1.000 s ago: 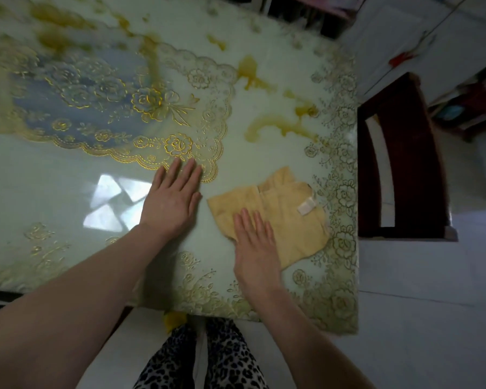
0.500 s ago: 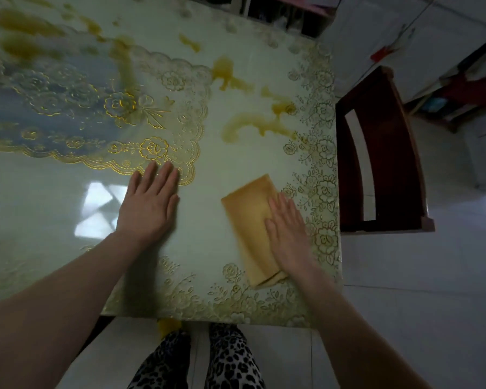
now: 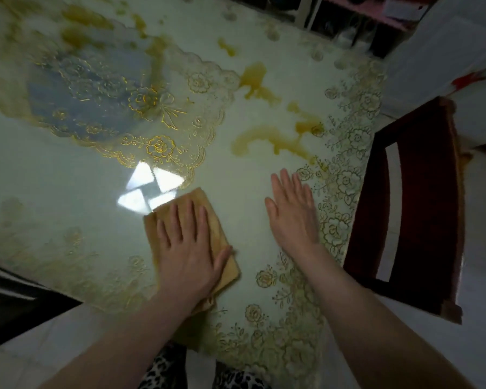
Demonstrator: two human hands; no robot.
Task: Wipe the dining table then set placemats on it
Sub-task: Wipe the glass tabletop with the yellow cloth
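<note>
The left hand (image 3: 190,248) lies flat on a folded yellow cloth (image 3: 205,209), palm down, its fingers (image 3: 177,220) straight and slightly spread, thumb out to the right along the cloth's edge; the hand presses the cloth rather than grips it. The cloth sits on the near part of the desk (image 3: 54,192), between the bright window reflection (image 3: 149,189) at its far left corner and the desk's front edge; its near end is hidden under the wrist. The right hand (image 3: 292,217) rests flat on the bare desk just right of the cloth, apart from it, fingers (image 3: 285,183) straight and close together, holding nothing; its outer edge reaches the gold floral border (image 3: 345,178) that runs down the desk's right side.

Yellow-brown spill marks (image 3: 267,138) streak the surface beyond the right hand, and more (image 3: 253,80) lie farther back; others smear the far left corner, blurred. A lace-edged placemat (image 3: 118,102) with gold roses and a bluish centre lies on the far left of the desk, well apart from both hands. A dark red wooden chair (image 3: 415,209) stands at the desk's right side on a pale floor. Leopard-print trousers (image 3: 166,369) show at the bottom edge. No brand, label or writing can be read anywhere.
</note>
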